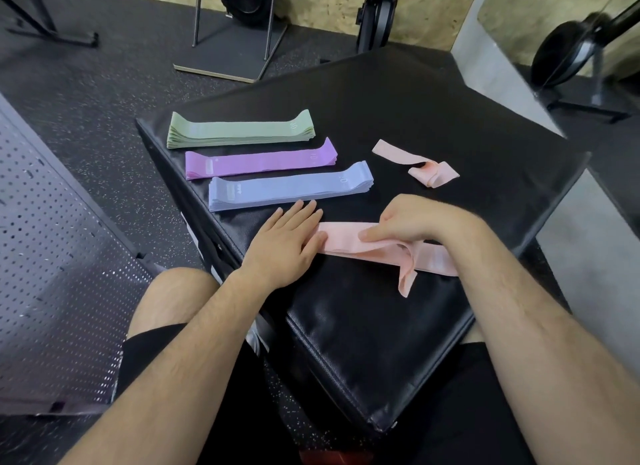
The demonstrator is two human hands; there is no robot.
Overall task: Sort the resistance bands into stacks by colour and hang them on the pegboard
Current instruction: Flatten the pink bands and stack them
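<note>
Matt cloth pink band [349,244] lies on a glossy, grained leatherette pad [346,326]; perforated metal pegboard [52,274].

Three stacks — green [239,130], purple [259,161], blue [291,186] — two pink bunches [343,243] [433,173].

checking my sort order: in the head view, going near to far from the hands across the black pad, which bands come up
near pink band → blue stack → purple stack → green stack; crumpled pink band left out, level with purple and blue
</note>
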